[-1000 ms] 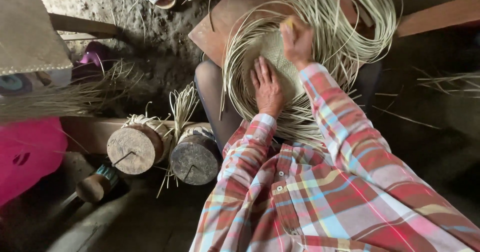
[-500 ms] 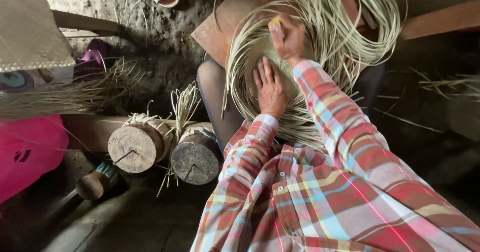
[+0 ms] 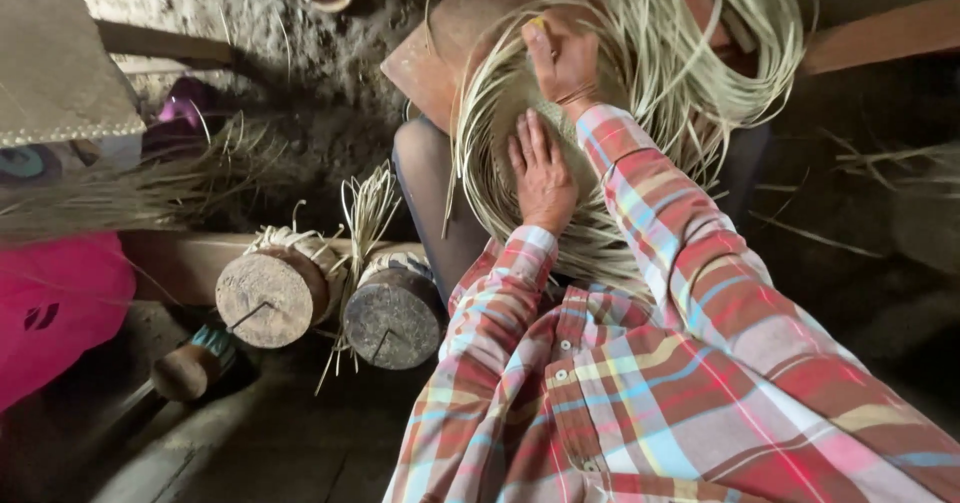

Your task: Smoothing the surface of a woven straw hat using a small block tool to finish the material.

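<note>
Pressing a half-woven straw piece (image 3: 560, 153) flat under both hands.

We see the weave lying on the lap at centre, its loose strands (image 3: 700, 53) fanning far and right; our left hand (image 3: 545, 178) rests open, palm down, on its near part, and our right hand (image 3: 565, 58) sits at its far edge, fingers curled on something small and yellowish that we cannot make out. Two round wooden blocks (image 3: 270, 298) wrapped with straw lie near left, a brown board (image 3: 440, 48) lies far behind the weave, and pink cloth (image 3: 55, 308) fills the left edge. Nothing blocks either hand.
</note>
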